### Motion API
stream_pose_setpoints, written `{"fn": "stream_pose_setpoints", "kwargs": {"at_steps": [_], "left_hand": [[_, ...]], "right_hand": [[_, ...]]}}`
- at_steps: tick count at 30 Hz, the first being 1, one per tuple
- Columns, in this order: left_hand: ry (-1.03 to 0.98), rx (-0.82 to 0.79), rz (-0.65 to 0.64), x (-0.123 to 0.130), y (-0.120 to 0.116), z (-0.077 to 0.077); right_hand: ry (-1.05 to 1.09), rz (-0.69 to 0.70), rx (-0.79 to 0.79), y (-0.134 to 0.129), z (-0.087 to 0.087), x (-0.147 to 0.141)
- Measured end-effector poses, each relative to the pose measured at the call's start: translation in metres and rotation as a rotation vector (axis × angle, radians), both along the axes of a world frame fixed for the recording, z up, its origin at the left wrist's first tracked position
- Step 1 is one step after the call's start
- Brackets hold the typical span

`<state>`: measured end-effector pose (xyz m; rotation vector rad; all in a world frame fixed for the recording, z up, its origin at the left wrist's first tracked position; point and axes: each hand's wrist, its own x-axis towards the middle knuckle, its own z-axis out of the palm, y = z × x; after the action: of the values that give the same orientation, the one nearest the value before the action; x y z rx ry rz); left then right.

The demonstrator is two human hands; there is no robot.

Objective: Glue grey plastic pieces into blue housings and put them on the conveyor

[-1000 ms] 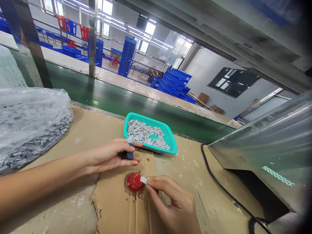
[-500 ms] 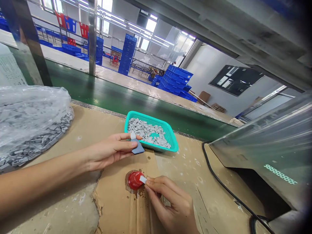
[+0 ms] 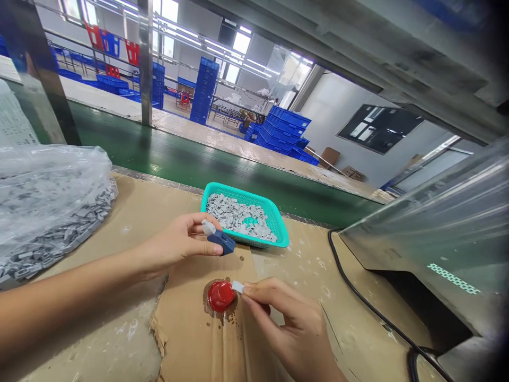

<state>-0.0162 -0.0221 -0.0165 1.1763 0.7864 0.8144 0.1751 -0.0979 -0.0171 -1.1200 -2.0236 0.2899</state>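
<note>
Between the thumb and fingers of my left hand (image 3: pixel 183 241) is a dark blue plastic block (image 3: pixel 221 242) with a slot in its face. A pale grey piece (image 3: pixel 208 227) sticks up at its upper left end, by my fingers. My right hand (image 3: pixel 286 313) pinches a small light grey plastic piece (image 3: pixel 237 287) between thumb and forefinger. That piece is at the right edge of a wet red cup-shaped thing (image 3: pixel 220 296); I cannot tell if they touch. Behind my left hand stands a turquoise basket (image 3: pixel 283 233) holding many small grey pieces (image 3: pixel 238 215).
A clear plastic bag (image 3: pixel 55 201) of grey parts lies at the left. Wet spots surround the red thing on the cardboard (image 3: pixel 191 339). A green conveyor belt (image 3: pixel 183 159) runs behind. A black cable (image 3: pixel 350 286) and a metal machine housing (image 3: pixel 437 228) stand at the right.
My left hand has turned the blue block, so its slotted face now shows. My right hand has drawn the grey piece slightly up and right, from over the red thing to its edge.
</note>
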Motion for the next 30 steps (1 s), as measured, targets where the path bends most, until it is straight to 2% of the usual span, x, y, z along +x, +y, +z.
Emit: {"fn": "stream_pose_setpoints", "kwargs": {"at_steps": [4, 8, 14, 18, 30], "left_hand": [[0.169, 0.099, 0.008, 0.000, 0.002, -0.001], [0.143, 0.207, -0.012, 0.002, 0.003, -0.007], [0.089, 0.296, -0.043, 0.006, -0.004, -0.006], [0.072, 0.339, -0.073, 0.006, -0.010, -0.002], [0.156, 0.409, -0.075, 0.006, -0.017, -0.001]], "right_hand": [[0.023, 0.007, -0.011, 0.001, -0.006, 0.001], [0.056, 0.037, -0.038, 0.001, -0.010, 0.001], [0.223, -0.035, 0.022, 0.011, 0.013, -0.005], [0.229, -0.031, -0.004, 0.019, 0.022, -0.012], [0.211, -0.013, -0.071, 0.024, 0.011, -0.016]]}}
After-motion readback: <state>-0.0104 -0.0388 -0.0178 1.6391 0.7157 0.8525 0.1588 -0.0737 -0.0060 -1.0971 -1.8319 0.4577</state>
